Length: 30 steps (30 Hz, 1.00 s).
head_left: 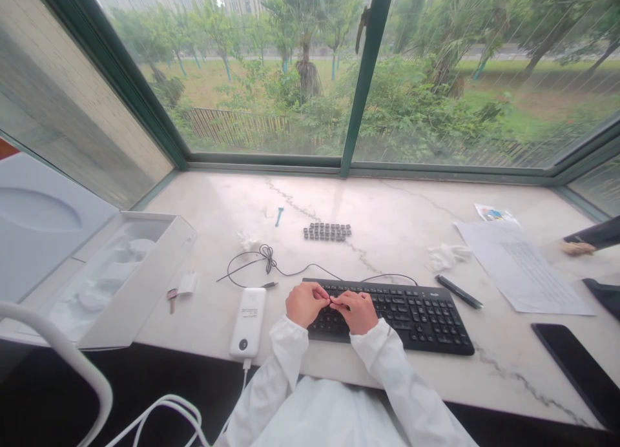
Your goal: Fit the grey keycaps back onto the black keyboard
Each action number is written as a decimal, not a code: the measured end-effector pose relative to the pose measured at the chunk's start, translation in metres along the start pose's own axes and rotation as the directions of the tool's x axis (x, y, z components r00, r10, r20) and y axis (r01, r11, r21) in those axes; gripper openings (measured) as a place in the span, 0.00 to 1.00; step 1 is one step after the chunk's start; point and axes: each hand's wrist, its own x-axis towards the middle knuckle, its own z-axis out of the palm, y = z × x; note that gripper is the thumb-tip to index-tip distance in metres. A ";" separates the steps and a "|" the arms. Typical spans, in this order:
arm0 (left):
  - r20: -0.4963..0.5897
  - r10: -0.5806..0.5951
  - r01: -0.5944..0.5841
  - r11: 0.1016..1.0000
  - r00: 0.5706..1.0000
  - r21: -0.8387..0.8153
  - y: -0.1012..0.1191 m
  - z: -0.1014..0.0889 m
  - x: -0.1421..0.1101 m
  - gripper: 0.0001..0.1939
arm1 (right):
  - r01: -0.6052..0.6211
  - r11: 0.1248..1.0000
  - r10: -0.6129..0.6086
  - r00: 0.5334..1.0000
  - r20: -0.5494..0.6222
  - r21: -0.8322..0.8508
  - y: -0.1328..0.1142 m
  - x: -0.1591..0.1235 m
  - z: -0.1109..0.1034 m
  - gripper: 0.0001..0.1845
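Note:
A black keyboard lies in front of me on the marble-patterned ledge. Over its left part my left hand and my right hand meet, fingertips pinched together just above the keys. Whatever is between the fingertips is too small and covered to make out. Behind the keyboard, several dark keycaps are set out in close rows. From the keyboard's back edge runs a black cable, partly coiled to the left.
Left of my hands lie a white power bank with a cable, a key, a white charger and an opened white box. To the right are a pen, papers and a phone. A blue tool lies farther back.

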 end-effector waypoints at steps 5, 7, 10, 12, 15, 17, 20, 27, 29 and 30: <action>0.055 -0.015 0.015 1.000 0.998 -0.004 0.000 0.001 0.006 0.01 | -0.082 0.996 0.082 0.997 -0.008 0.025 -0.007 0.000 -0.003 0.09; 0.042 -0.019 0.019 1.000 0.999 0.006 0.000 0.002 0.008 0.01 | -0.114 0.993 0.114 0.993 0.006 0.017 -0.009 0.000 -0.004 0.09; 0.029 -0.032 0.032 0.999 0.999 0.020 0.001 0.004 0.010 0.01 | -0.148 0.989 0.148 0.989 0.030 -0.021 -0.013 0.001 -0.005 0.08; 0.037 -0.035 0.034 0.999 0.999 0.025 0.002 0.004 0.010 0.01 | -0.158 0.986 0.160 0.986 0.040 -0.051 -0.015 0.002 -0.005 0.10; 0.031 -0.027 0.026 0.999 0.999 0.047 0.006 0.004 0.010 0.02 | -0.163 0.982 0.168 0.985 0.045 -0.091 -0.018 0.002 -0.006 0.11; 0.016 -0.022 0.021 0.998 1.000 0.064 0.007 0.005 0.010 0.04 | -0.173 0.980 0.178 0.983 0.047 -0.097 -0.019 0.002 -0.007 0.11; 0.007 -0.011 0.011 0.999 1.000 0.051 0.006 0.007 0.008 0.03 | -0.163 0.983 0.168 0.985 0.050 -0.083 -0.019 0.003 -0.007 0.11; -0.040 0.063 -0.069 0.986 0.997 -0.154 -0.017 0.004 0.008 0.07 | -0.037 0.996 0.034 0.999 -0.036 -0.078 -0.008 -0.007 -0.010 0.11; -0.123 0.054 -0.078 0.978 0.991 -0.192 -0.025 -0.004 0.013 0.09 | -0.034 0.999 0.031 0.997 -0.075 -0.034 -0.004 -0.014 -0.013 0.12; -0.168 0.035 -0.067 0.980 0.985 -0.187 -0.028 -0.009 0.017 0.09 | -0.041 0.999 0.039 0.995 -0.089 -0.011 -0.003 -0.018 -0.015 0.12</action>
